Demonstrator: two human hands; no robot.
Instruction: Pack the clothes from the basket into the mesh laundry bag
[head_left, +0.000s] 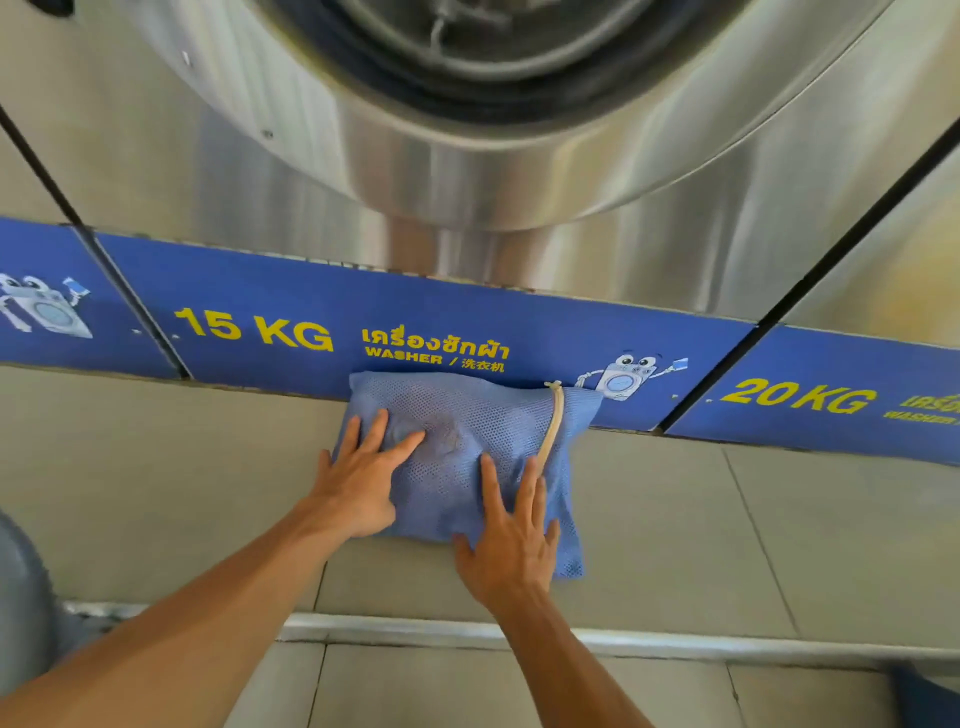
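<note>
A blue mesh laundry bag (457, 452) lies flat and bulging on the tiled ledge, its far edge against the blue washer panel. A cream zipper strip (555, 421) runs down its right side. My left hand (361, 480) rests palm down on the bag's left half, fingers spread. My right hand (511, 540) presses flat on the bag's near right part, fingers apart, close to the zipper. Neither hand grips anything. Darker fabric shows faintly through the mesh. The basket is out of view.
A steel washer front (467, 171) with its round door rises just behind the bag, above a blue "15 KG" panel (260, 327). A "20 KG" washer panel (800, 397) is to the right. A grey rounded object (21, 597) sits at lower left. A metal step edge (415, 626) crosses below.
</note>
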